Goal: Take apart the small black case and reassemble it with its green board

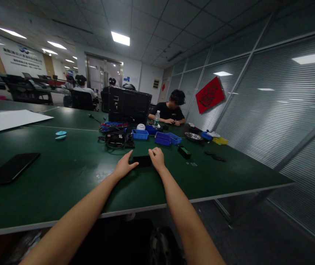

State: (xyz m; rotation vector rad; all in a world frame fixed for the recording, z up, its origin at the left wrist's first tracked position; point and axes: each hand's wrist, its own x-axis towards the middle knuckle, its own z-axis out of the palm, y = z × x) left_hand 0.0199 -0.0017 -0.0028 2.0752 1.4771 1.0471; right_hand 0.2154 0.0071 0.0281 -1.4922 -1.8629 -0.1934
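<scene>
A small black box (142, 161) lies between my hands on the green table. My left hand (124, 164) is at its left end, the thumb along the near side and the fingers reaching toward the far side. The curled fingers of my right hand (156, 158) grip the right end, partly hiding it. To the right stands an oblong black box with a green top (184, 151). A small clear piece (193, 164) lies flat near it.
Beyond my hands are blue trays (140, 134), a black power adapter (115, 138), cables and a monitor (130, 105). A bottle (156, 118) and a metal bowl (193, 137) stand farther right. Across the table sits another person (170, 110). A flat black slab (11, 168) lies left.
</scene>
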